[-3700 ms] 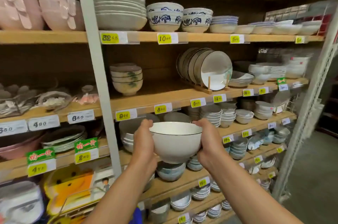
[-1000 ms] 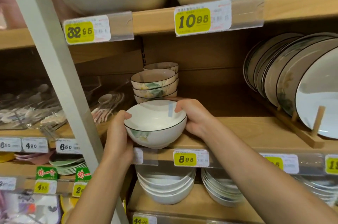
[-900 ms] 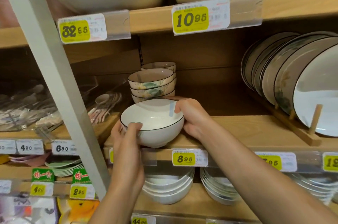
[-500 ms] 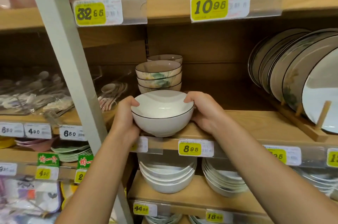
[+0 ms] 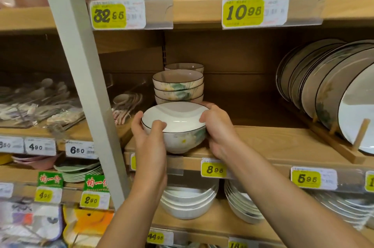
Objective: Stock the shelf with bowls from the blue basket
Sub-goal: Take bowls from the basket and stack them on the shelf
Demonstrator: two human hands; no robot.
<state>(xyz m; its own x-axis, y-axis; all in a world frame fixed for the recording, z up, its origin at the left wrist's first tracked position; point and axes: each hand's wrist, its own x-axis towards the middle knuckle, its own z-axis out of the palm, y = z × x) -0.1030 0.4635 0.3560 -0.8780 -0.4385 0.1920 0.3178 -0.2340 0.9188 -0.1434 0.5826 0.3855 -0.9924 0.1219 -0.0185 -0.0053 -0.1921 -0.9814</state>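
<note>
1 wooden shelf (image 5: pixel 273 142) runs across the middle of the view, crossed on the left by a slanting grey upright post (image 5: pixel 81 85). At its right end a row of dark-rimmed plates (image 5: pixel 323 89) stands on edge in a wooden rack (image 5: pixel 344 146). Towards the back, left of centre, is a stack of flower-painted bowls (image 5: pixel 178 85), 3 of them showing, with another rim just behind.

Directly in front of that stack is the white bowl (image 5: pixel 178 126), upright, dark-rimmed, with a flower on its near side. Its foot is at the shelf's front edge; whether it rests there cannot be told.

2 hands clasp it. The left hand (image 5: pixel 149 142) has its thumb hooked over the near rim and its fingers round the left wall. The right hand (image 5: pixel 220 132) is curled round the right wall.

Below the right wrist sits a yellow 8.95 price tag (image 5: pixel 213 169).
</note>
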